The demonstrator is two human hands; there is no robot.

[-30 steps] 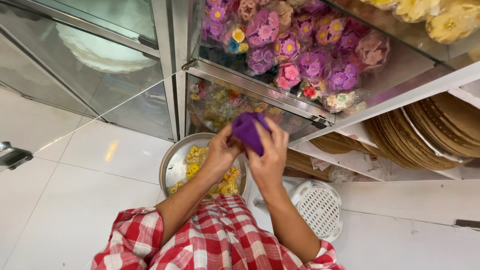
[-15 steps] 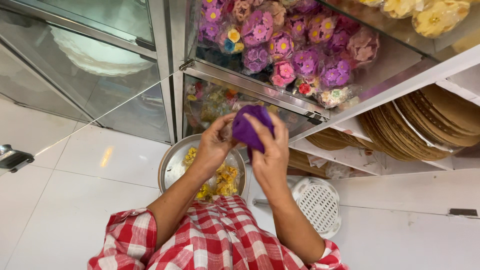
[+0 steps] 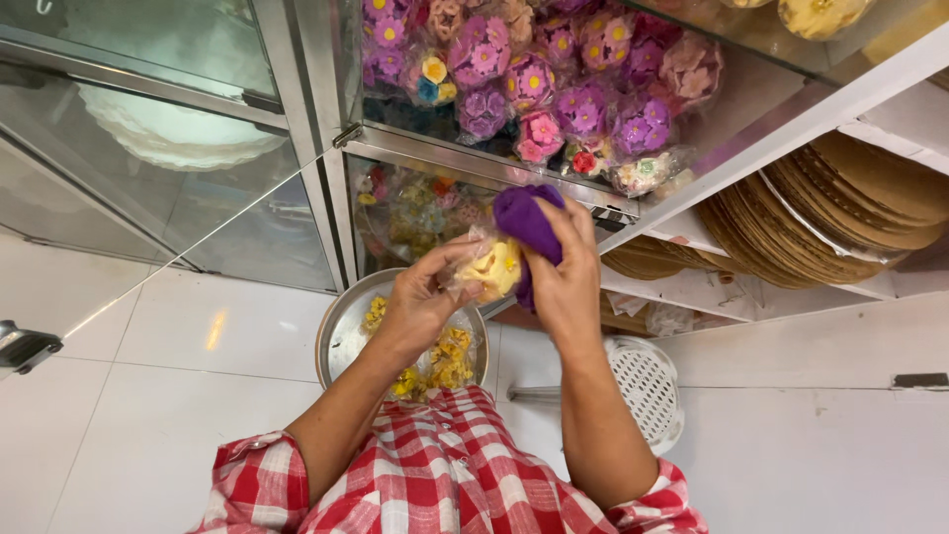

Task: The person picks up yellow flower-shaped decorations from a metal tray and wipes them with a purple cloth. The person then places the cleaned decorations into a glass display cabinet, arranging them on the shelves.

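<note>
Just above the metal bowl (image 3: 346,331) of yellow flowers, the left hand (image 3: 420,302) pinches a clear packet (image 3: 486,267) of yellow flowers. Touching it on the right, the right hand (image 3: 565,287) is closed around a purple cloth (image 3: 529,222). Beyond the bowl, a glass case (image 3: 474,163) holds purple and pink flower packets (image 3: 554,89).

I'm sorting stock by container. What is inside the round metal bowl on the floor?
The metal bowl holds clear packets of yellow flowers, seen along its left and right sides. The left hand and forearm cover the middle, so what lies there cannot be seen.
</note>
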